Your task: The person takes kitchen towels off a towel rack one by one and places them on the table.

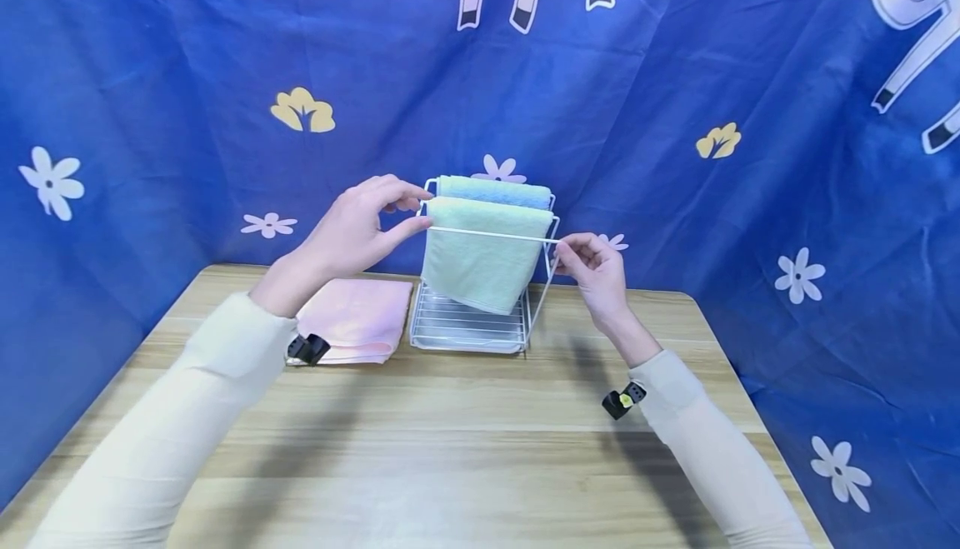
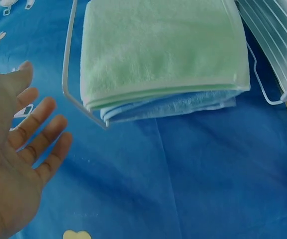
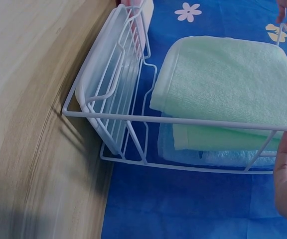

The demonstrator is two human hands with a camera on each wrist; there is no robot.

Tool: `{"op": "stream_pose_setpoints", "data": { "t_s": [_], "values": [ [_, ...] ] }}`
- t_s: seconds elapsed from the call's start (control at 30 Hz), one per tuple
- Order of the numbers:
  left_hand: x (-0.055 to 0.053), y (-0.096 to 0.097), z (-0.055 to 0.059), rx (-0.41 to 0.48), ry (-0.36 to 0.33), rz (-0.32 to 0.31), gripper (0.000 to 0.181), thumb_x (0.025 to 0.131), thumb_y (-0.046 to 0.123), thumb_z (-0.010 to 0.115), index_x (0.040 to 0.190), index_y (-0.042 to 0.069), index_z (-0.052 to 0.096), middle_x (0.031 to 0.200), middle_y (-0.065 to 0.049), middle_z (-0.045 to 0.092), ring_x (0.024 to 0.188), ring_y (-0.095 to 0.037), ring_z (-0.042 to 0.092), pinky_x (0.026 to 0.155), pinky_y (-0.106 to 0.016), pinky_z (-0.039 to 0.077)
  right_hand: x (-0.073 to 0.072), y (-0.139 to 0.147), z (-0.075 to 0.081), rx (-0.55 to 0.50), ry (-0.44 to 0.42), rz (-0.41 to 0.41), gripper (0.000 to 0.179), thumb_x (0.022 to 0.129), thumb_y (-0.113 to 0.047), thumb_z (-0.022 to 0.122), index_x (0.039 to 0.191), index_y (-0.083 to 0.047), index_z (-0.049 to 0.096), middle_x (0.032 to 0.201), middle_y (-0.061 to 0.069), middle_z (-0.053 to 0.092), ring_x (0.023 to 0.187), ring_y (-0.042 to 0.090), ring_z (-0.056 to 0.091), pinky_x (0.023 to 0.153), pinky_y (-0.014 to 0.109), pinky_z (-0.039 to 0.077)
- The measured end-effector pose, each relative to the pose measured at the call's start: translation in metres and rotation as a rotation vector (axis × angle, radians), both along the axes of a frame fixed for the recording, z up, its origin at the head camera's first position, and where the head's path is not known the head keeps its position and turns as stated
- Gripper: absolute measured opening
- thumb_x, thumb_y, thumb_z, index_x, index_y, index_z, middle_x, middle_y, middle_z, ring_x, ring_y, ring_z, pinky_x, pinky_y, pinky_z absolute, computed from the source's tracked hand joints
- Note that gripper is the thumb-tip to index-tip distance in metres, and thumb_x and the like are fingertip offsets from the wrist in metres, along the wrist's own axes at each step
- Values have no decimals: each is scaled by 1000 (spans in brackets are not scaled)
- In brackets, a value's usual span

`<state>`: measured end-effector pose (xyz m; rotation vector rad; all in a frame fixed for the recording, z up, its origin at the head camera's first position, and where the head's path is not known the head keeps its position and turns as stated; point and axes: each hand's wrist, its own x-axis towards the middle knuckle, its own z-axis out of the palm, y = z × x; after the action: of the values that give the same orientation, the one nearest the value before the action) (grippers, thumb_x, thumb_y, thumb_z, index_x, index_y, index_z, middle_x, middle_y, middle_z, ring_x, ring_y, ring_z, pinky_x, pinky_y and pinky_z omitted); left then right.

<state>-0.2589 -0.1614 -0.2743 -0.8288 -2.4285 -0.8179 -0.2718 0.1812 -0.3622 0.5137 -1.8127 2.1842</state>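
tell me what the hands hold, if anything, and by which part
The right hand pinches the white rack at the right end of its top front bar. The left hand, near the rack's left end, seems to hold nothing.

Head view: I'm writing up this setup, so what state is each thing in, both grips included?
White rack: standing upright, front upper bar bare
Green towel: folded, draped over another bar
Blue towel: folded, hung behind the green towel
Pink towel: folded, lying on the table
Tray: flat at the rack's base
Left grip: unclenched, at the rack's upper left end; contact unclear
Right grip: pinching the front bar's right end
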Motion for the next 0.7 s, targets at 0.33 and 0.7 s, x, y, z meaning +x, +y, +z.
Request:
{"op": "stream_pose_setpoints", "data": {
  "t_s": [0.33,0.7],
  "values": [
    [-15,24,5,-50,-14,-21,32,100,29,74,124,7,72,112,-12,73,104,-30,66,92,-47,52,0,0,1,-7,-4,7,32,100,11,60,94,-18,73,81,-2,74,74,8,71,73,22,63],
    [-29,44,11,-103,-95,-8,36,98,34,76,125,10,74,115,-11,72,112,-31,63,98,-49,50,0,0,1,-11,-12,10,32,100,11,60,94,-17,73,81,0,74,73,7,71,73,23,63]
  ]
}}
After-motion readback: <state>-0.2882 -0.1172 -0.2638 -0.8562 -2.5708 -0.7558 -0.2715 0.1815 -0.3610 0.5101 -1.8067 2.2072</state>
